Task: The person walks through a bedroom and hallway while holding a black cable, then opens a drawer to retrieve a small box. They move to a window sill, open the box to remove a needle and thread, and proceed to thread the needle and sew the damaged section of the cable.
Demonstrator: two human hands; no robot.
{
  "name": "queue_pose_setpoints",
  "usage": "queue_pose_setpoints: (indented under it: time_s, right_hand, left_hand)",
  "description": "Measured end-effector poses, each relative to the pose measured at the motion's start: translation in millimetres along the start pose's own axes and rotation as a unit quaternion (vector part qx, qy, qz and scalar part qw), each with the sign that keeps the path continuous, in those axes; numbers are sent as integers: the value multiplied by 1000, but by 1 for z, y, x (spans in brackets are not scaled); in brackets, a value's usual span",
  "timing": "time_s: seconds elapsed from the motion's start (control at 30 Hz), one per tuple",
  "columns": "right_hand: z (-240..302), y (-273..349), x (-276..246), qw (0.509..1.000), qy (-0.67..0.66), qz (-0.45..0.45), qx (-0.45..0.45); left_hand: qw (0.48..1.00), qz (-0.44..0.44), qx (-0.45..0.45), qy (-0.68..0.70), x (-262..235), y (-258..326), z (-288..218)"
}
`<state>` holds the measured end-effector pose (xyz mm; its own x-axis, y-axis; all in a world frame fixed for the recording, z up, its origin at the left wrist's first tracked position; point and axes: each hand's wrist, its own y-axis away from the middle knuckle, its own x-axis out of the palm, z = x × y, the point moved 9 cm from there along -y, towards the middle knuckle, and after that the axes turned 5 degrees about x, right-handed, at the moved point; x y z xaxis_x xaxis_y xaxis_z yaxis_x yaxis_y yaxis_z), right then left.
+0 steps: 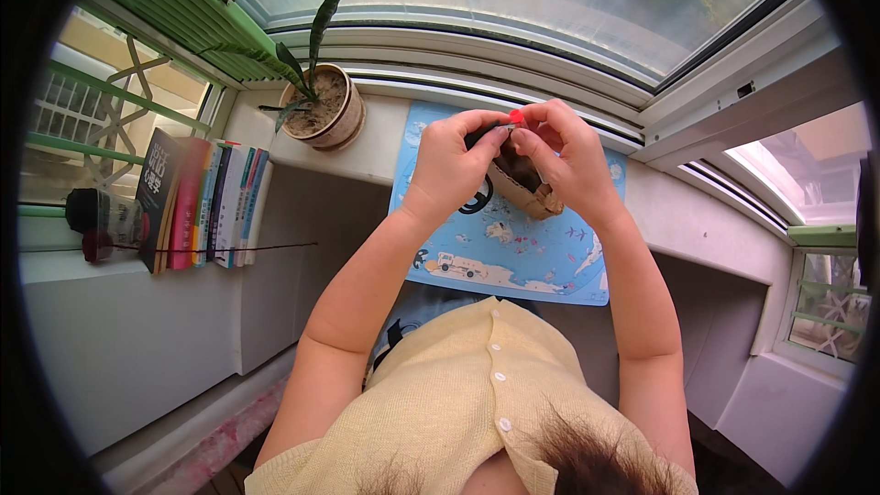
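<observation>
Both my hands are raised close together over a blue printed mat (513, 261), fingertips almost touching. My left hand (449, 158) is closed in a pinch, thumb and forefinger meeting at a tiny pale bit that I cannot make out. A small bright red piece (516, 116) shows at the fingertips of my right hand (573, 160), which is also closed in a pinch. Below the hands stands an open brown cardboard box (532, 200), its inside partly covered by my fingers. Beside the box, under my left hand, lies a black ring-shaped handle (478, 196), the rest of it hidden.
A potted plant (335, 119) with long green leaves stands on the sill to the left. Left of it is a row of upright books (206, 206), with a dark-topped bottle (115, 220) next to them. The window frame (477, 50) runs along the far side.
</observation>
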<state>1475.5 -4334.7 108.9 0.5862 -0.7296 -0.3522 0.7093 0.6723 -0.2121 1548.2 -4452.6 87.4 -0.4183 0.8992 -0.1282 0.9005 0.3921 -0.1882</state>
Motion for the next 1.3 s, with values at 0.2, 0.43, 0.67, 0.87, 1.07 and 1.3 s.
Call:
queue_pose_setpoints:
  time_s: [0.2, 0.43, 0.67, 0.87, 1.07, 1.3]
  right_hand:
    - [-18, 5, 10, 969, -159, 94, 165]
    - [-21, 15, 13, 981, -126, 70, 130]
    - [-12, 31, 9, 987, -75, 49, 137]
    - [-23, 37, 3, 970, -184, 36, 158]
    - [-31, 39, 8, 850, -475, -7, 229]
    - [-33, 45, 14, 794, -533, -22, 291]
  left_hand:
    - [999, -1, 27, -37, -10, -9, -14]
    - [999, -33, 35, -22, -4, -5, -5]
    - [993, -81, 83, -14, -1, -2, -13]
    - [996, -42, -34, 76, 7, 5, 1]
    - [974, 28, -101, 199, 37, 21, 3]
    - [988, 58, -104, 94, 36, 15, 7]
